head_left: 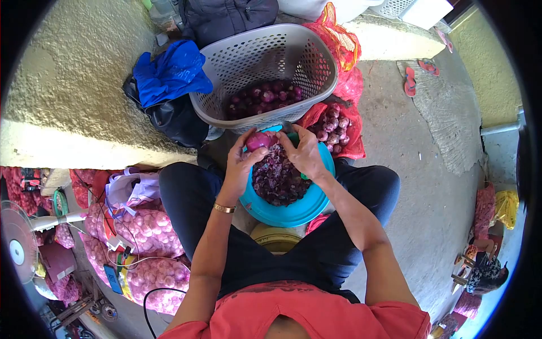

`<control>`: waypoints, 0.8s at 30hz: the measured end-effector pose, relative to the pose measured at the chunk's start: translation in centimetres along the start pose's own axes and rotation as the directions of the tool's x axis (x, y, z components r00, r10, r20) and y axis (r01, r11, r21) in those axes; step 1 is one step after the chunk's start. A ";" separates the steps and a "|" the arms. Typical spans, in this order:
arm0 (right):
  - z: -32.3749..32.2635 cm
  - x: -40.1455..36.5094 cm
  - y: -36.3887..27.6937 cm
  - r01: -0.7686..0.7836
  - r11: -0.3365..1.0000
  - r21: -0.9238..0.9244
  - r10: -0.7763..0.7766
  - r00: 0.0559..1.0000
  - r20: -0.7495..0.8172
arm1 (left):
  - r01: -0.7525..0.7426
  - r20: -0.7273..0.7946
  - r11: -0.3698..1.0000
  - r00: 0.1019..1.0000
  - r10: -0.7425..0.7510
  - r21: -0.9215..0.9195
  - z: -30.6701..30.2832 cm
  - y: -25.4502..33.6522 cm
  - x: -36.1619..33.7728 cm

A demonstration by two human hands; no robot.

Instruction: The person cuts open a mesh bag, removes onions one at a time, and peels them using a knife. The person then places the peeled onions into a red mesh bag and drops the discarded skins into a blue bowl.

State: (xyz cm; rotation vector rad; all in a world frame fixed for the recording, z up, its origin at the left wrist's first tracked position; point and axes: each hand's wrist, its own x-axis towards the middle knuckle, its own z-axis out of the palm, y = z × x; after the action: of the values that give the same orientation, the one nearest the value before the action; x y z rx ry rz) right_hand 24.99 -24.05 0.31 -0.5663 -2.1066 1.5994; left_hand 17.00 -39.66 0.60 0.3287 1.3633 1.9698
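My left hand (244, 161) is closed around a purple-red onion (257, 141) above a turquoise basin (262, 216). Opposite it, my right hand (306, 153) is curled around what looks like a small knife with a green handle (293, 137). Most of that knife is hidden by my fingers. The fingertips of both hands come close together beside the onion. Below them, dark purple onion skins (279, 183) fill the middle of the basin, which sits between my knees.
Beyond the basin stands a grey perforated basket (265, 121) with several purple onions (268, 96). A red mesh bag of onions (334, 129) lies to its right. Full pink sacks (155, 277) and a fan (17, 248) are at left. Another person (486, 274) sits far right.
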 end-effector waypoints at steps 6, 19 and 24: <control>-1.9 -0.5 -0.3 -0.129 0.982 -0.141 0.133 0.991 0.019 | 0.066 0.020 0.984 0.998 -0.063 -0.167 -1.7 -0.9 0.3; -3.2 -2.4 6.4 -0.083 0.876 -0.475 0.201 0.958 0.205 | 0.159 0.003 0.792 0.981 -0.194 -0.589 -2.1 -1.9 0.7; -2.4 -2.7 6.3 -0.028 0.877 -0.479 0.090 0.990 0.107 | 0.210 0.041 0.782 0.972 -0.230 -0.587 -1.6 -1.6 0.2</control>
State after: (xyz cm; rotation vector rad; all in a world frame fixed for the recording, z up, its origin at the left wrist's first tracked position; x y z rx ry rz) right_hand 28.92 -22.09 -5.43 -0.7052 -2.6248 1.1592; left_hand 16.65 -40.37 -1.54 -0.1565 0.6990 2.0806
